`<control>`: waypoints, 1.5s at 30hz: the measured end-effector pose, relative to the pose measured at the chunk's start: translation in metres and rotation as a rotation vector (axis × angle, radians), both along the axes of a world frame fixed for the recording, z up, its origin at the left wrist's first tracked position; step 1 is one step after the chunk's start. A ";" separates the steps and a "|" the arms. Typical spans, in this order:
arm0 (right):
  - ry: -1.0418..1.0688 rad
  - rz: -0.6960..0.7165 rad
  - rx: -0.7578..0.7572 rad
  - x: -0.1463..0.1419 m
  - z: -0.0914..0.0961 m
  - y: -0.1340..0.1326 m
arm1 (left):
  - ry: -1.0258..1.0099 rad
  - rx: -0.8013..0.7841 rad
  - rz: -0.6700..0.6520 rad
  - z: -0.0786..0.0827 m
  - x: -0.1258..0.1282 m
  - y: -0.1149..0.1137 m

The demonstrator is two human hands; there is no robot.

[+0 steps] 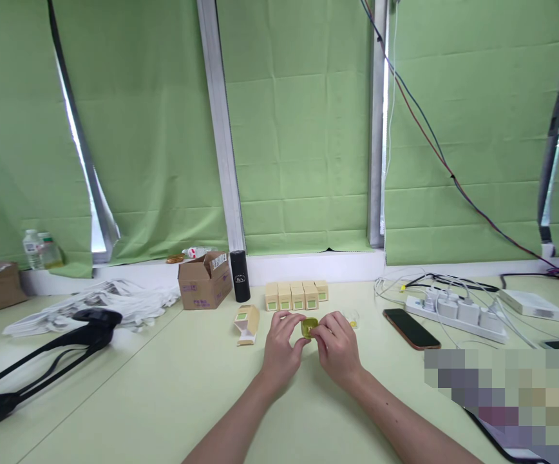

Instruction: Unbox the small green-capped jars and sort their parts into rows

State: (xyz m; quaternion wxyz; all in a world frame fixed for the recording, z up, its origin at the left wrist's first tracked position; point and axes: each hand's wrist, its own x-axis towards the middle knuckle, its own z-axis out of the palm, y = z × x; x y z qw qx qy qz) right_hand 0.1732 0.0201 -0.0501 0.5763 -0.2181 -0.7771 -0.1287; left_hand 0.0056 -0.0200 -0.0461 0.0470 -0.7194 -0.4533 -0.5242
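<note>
A small, square, yellow-green container (309,327) is held up above the table, between my two hands. My left hand (282,348) grips it from the left, with thumb and fingers at its side. Closed in a pinch, my right hand (340,345) has its fingertips at the container's right edge; whether they also hold something small inside is hidden. Just behind my right hand lies a clear plastic piece (353,319) with a bit of yellow, partly covered. To the left of my hands, a small tan carton (246,322) lies with its flap open.
Several small tan cartons (292,296) stand in a row behind my hands. Left of them are a black cylinder (239,277) and an open cardboard box (205,283). A phone (411,328) and a loaded power strip (456,316) with cables lie right; a black strap-like frame (47,361) lies left.
</note>
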 end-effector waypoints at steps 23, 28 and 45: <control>0.308 -0.044 -0.453 0.025 0.014 0.049 | -0.207 -0.159 0.218 -0.008 -0.014 0.012; -0.059 -0.254 -0.517 0.018 0.007 0.069 | -0.220 -0.163 0.230 -0.009 -0.017 0.015; -0.485 -0.322 -0.503 -0.039 -0.014 0.068 | -0.289 -0.210 0.271 -0.010 -0.020 0.020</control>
